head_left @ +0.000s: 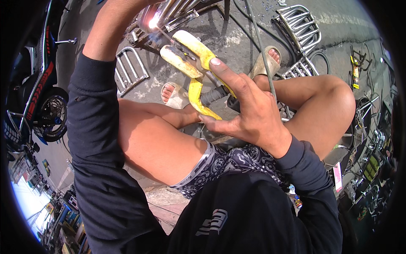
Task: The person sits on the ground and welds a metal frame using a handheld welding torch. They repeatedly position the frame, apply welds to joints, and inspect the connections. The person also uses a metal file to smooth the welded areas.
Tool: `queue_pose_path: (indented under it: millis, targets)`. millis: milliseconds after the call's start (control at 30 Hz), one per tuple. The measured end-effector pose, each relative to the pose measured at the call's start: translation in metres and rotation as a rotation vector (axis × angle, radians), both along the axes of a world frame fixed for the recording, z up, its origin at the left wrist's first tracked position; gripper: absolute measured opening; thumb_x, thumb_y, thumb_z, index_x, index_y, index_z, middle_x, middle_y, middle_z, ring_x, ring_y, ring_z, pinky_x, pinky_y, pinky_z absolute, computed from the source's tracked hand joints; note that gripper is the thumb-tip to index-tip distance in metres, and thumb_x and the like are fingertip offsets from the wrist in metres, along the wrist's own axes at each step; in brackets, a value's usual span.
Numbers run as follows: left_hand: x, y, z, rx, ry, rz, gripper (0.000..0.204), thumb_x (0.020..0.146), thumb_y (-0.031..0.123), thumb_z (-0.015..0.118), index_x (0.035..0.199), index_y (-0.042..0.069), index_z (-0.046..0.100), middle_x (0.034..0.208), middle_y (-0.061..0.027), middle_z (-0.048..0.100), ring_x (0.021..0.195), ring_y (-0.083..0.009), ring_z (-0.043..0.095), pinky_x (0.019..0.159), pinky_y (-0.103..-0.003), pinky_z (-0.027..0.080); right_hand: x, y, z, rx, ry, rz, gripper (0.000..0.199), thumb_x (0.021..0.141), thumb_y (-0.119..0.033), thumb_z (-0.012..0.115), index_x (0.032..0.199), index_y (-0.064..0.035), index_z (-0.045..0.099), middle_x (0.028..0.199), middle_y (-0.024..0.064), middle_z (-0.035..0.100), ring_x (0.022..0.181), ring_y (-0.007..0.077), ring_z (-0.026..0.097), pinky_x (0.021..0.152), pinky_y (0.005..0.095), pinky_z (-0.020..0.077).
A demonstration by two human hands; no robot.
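Note:
My right hand is closed around the yellow handles of a welding electrode holder, thumb and forefinger on its two levers. Pale, worn jaws grip a thin welding rod. At the rod's tip a bright arc glows against shiny metal tubes, with a little smoke beside it. My left forearm reaches up past the upper edge, close to the arc. The left hand itself is cut off by the edge of the picture.
Welded tube racks lie on the ground at the upper right; another tube frame lies left of my sandalled feet. Cables run across the ground. A motorcycle stands at the left. Metal scraps crowd the right side.

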State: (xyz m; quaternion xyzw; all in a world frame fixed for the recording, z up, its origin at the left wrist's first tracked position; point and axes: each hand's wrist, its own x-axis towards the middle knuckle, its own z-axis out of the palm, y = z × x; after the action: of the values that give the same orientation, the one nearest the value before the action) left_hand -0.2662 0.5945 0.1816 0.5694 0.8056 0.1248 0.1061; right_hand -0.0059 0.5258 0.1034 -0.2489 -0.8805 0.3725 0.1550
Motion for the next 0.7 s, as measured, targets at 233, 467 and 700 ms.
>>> queue_pose_path:
  millis: [233, 467, 700]
  targets:
    - [-0.002, 0.006, 0.003, -0.062, -0.028, 0.045, 0.029, 0.105, 0.026, 0.064, 0.101, -0.001, 0.075, 0.069, -0.0096, 0.069, 0.055, -0.0145, 0.061, 0.048, -0.033, 0.052, -0.002, 0.000, 0.000, -0.007, 0.005, -0.006, 0.102, 0.069, -0.028, 0.097, 0.155, -0.0094, 0.046, 0.125, 0.0199, 0.071, 0.098, 0.0323, 0.076, 0.080, 0.0385, 0.0640]
    - [0.003, 0.004, 0.006, -0.138, -0.018, 0.167, 0.027, 0.103, 0.022, 0.065, 0.098, -0.002, 0.076, 0.067, -0.0083, 0.067, 0.052, -0.0132, 0.058, 0.044, -0.032, 0.049, -0.001, 0.000, -0.004, 0.015, 0.035, 0.002, 0.104, 0.069, -0.028, 0.097, 0.156, -0.0101, 0.044, 0.121, 0.0188, 0.072, 0.094, 0.0318, 0.075, 0.078, 0.0389, 0.0634]
    - [-0.007, 0.004, 0.000, -0.023, -0.005, 0.024, 0.026, 0.100, 0.016, 0.064, 0.089, -0.004, 0.075, 0.064, -0.0084, 0.066, 0.050, -0.0113, 0.055, 0.042, -0.029, 0.045, 0.001, 0.000, -0.005, 0.037, 0.044, 0.008, 0.106, 0.068, -0.029, 0.098, 0.156, -0.0101, 0.043, 0.116, 0.0179, 0.072, 0.091, 0.0310, 0.074, 0.075, 0.0386, 0.0629]
